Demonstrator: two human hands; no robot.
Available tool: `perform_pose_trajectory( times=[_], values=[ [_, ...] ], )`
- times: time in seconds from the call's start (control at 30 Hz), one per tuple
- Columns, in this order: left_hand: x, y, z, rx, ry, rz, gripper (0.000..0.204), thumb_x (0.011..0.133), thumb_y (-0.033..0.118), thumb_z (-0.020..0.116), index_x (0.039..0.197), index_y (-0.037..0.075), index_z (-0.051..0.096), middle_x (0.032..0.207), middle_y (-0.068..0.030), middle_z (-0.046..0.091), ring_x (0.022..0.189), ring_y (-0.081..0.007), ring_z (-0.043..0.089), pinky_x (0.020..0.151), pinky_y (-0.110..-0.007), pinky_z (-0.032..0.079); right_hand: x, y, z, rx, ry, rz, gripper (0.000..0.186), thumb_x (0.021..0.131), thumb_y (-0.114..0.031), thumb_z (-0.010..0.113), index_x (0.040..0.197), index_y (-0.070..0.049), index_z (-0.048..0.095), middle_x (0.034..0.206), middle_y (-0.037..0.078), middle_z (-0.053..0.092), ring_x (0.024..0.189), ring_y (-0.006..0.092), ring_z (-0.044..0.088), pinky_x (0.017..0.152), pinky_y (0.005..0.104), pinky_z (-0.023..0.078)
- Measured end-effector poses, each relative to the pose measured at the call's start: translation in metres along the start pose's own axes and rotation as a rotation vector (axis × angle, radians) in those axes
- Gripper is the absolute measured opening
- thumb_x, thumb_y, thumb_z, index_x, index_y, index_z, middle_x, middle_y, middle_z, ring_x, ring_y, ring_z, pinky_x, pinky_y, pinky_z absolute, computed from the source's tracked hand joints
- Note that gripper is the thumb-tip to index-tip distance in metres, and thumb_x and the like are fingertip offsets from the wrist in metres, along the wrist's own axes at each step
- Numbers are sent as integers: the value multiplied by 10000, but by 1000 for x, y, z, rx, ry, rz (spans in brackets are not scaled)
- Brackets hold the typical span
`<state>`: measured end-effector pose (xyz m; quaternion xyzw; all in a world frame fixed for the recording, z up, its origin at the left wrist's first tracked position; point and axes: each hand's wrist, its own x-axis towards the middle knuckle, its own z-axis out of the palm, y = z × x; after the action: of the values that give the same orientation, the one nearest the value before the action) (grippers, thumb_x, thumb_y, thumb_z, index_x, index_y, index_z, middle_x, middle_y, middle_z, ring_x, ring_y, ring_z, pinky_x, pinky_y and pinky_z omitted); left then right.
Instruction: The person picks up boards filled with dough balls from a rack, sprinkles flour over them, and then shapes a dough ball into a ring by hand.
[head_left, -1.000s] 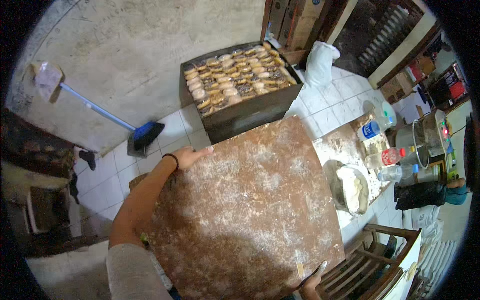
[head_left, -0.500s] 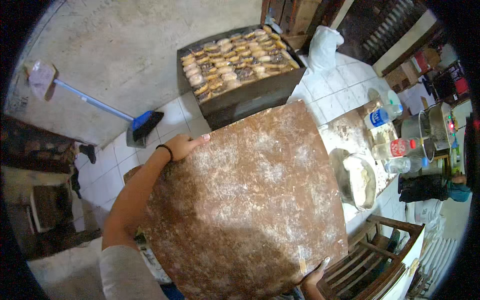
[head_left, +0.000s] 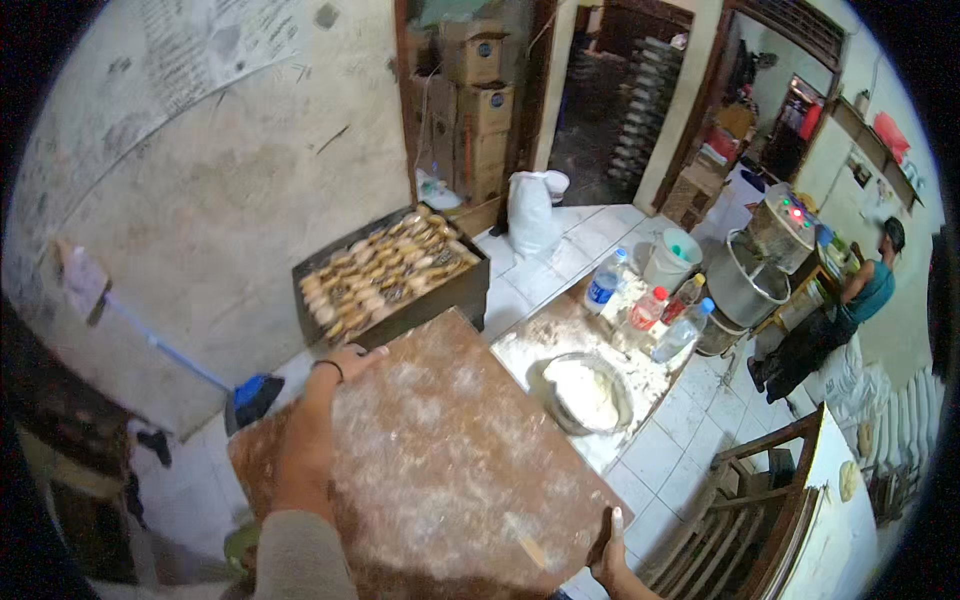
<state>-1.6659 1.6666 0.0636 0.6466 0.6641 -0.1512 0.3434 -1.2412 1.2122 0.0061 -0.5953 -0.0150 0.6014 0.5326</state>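
Note:
A large brown wooden board (head_left: pixel 450 455), dusted with white flour, fills the lower middle of the head view. My left hand (head_left: pixel 350 362), with a dark band on its wrist, grips the board's far edge, fingertips over the rim. On the board's right edge, close to me, my right hand (head_left: pixel 606 555) holds on with its thumb up along the side; its other fingers are mostly hidden. Just beyond the board stands a black crate (head_left: pixel 400 325) filled with rows of buns (head_left: pixel 390 268). What supports the board cannot be seen.
A low floured table (head_left: pixel 530 335) to the right bears a metal bowl of flour (head_left: pixel 590 395) and several plastic bottles (head_left: pixel 648 310). Nearby are a wooden bench (head_left: pixel 740 500), a white sack (head_left: pixel 533 215) and a large mixer (head_left: pixel 745 280). A broom (head_left: pixel 255 395) leans left. Someone (head_left: pixel 865 290) stands far right.
The view has tipped upward, showing more of the room. The board sits lower in the picture and looks less steeply raised. Both hands keep their hold on its edges.

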Motion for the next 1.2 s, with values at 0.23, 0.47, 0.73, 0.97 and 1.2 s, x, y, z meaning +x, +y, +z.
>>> perform_pose_trajectory(
  times=[0.23, 0.47, 0.73, 0.97, 1.2],
  values=[
    [51, 100, 7, -31, -188, -79, 1172, 675, 974, 318, 1175, -32, 649, 1274, -241, 571, 1156, -338, 572, 971, -504, 440, 41, -3, -29, -42, 46, -67, 612, 1013, -522, 426, 1418, -66, 465, 1369, 90, 536, 1284, 219, 471, 1072, 351, 401],
    [151, 67, 45, 5, -67, 43, 997, 706, 939, 388, 574, -22, 619, 699, -193, 628, 777, -327, 650, 850, -455, 465, 58, -30, 1, -15, 148, -28, 432, 1008, -417, 483, 1273, -81, 538, 1163, 65, 551, 1057, 195, 475, 907, 340, 401],
    [157, 57, 64, -61, 143, 183, 1024, 701, 930, 415, 643, -56, 685, 710, -233, 654, 773, -358, 664, 811, -474, 495, 58, -30, 6, -31, 82, -43, 237, 1002, -298, 549, 1106, -98, 622, 927, 37, 569, 797, 167, 480, 717, 328, 402],
    [121, 78, 39, 87, 136, 127, 1064, 745, 904, 378, 1165, -29, 670, 1232, -262, 607, 1162, -375, 571, 1015, -450, 425, 69, -11, -3, -129, 80, -89, 471, 997, -413, 521, 1281, -37, 495, 1194, 88, 506, 1062, 210, 454, 917, 351, 363],
    [-76, 184, 123, -1056, 508, 928, 635, 844, 427, 740, 1291, 84, 447, 1234, -93, 531, 1228, -222, 490, 1066, -379, 372, 41, 9, -16, -285, -30, -275, 645, 1012, -476, 460, 1423, 16, 391, 1411, 146, 464, 1288, 263, 437, 1077, 399, 342]
  ],
)
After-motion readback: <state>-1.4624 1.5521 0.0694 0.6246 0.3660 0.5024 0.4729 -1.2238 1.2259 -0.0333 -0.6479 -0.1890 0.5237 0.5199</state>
